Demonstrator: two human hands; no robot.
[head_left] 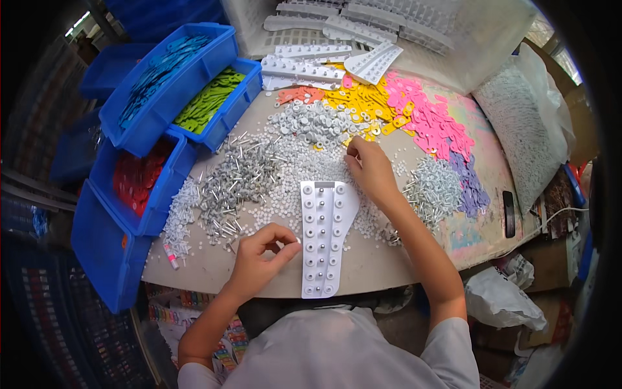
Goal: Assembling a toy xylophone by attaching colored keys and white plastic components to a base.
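A white plastic board [329,259] lies on the table in front of me. White rings run down both its sides, with a row of metal pins between them. Left of the board, my left hand [259,256] is closed in a pinch near its edge; a tiny white bit seems to show at the fingertips, too small to name. Beyond the board's upper right, my right hand [370,170] reaches to the small white discs [317,165], fingers pinched together; what they hold, if anything, is hidden. White round caps [317,123] are heaped just past it.
Metal pins [243,172] are piled left, small clear pieces [434,188] right. Yellow [363,97], pink [431,120] and purple [470,185] flat tabs lie behind. Blue bins [123,256] stand left, white boards [304,71] at the back, a phone-like dark object [509,214] right.
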